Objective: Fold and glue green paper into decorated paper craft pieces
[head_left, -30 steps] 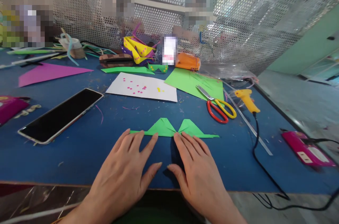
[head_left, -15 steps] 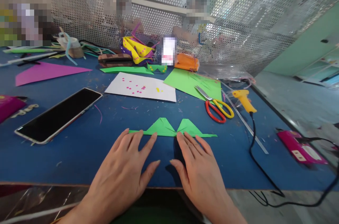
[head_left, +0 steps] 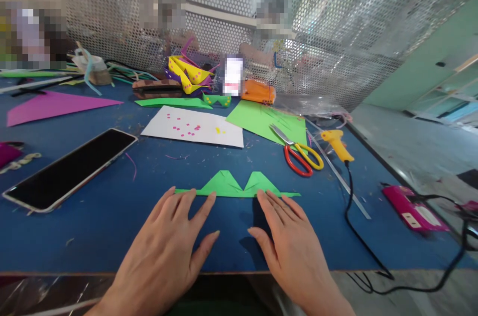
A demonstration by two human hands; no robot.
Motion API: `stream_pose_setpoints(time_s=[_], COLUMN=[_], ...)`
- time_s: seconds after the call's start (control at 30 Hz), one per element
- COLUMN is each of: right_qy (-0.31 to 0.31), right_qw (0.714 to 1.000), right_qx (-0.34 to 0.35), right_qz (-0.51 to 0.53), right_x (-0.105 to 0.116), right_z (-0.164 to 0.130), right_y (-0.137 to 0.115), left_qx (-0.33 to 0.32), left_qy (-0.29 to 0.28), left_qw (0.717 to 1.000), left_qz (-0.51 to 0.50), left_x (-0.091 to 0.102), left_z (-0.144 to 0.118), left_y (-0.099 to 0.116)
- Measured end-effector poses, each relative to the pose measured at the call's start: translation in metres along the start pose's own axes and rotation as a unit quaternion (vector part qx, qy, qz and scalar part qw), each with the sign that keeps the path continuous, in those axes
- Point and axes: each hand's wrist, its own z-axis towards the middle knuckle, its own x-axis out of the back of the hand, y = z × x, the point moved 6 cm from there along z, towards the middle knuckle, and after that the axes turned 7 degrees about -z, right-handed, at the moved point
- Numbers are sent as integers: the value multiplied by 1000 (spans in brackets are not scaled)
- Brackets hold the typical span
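Both hands lay flat on the counter (head_left: 112, 216), fingers spread, holding nothing. Left hand (head_left: 168, 246) & right hand (head_left: 291, 246) had fingertips at the near edge of the fold (head_left: 239, 186), prob. touching it. Scissors (head_left: 298, 154) beyond the right hand; phone (head_left: 67, 169) well left of the left hand.

Scissors (head_left: 297, 153) lie right of phone (head_left: 67, 169).
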Motion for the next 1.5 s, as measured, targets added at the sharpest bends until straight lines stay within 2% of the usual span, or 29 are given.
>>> stream_pose_setpoints(time_s=[0.1,0.3,0.5,0.63,0.73,1.0,1.1,1.27,1.33,1.4,1.43,1.47,1.5], right_qy=[13,42,38,63,78,69,65,70,87,105,108,105,93], right_qw=[1000,996,996,994,992,958,953,953,963,976,984,991,995], right_qx=[8,-46,-33,-35,2,232,254,236,205,154,119,74,24], right_qz=[-12,-65,-68,-77,-104,-154,-153,-174,-155,-111,-77,-29,30], right_x=[2,0,0,0,1,8,6,-1,2,9,13,16,18], right_z=[-3,-11,-6,-5,2,34,41,42,44,50,55,62,70], right_y=[7,31,30,31,33,4,-5,-6,0,10,18,28,40], left_qx=[0,-4,3,6,7,30,42,56,80,130,159,192,213], left_qy=[2,5,3,7,4,4,9,27,63,142,208,285,372], left_qw=[1000,1000,1000,1000,1000,998,998,996,989,967,943,907,851], left_qz=[-2,1,3,-5,-15,-46,-55,-69,-107,-168,-204,-245,-305], left_x=[0,0,1,-1,-3,-2,-4,-2,7,24,36,48,60], left_z=[-1,1,1,-1,-2,-3,-3,-6,-4,2,6,9,12], left_y=[0,0,-1,-1,-1,-3,-4,-7,-12,-21,-26,-31,-36])
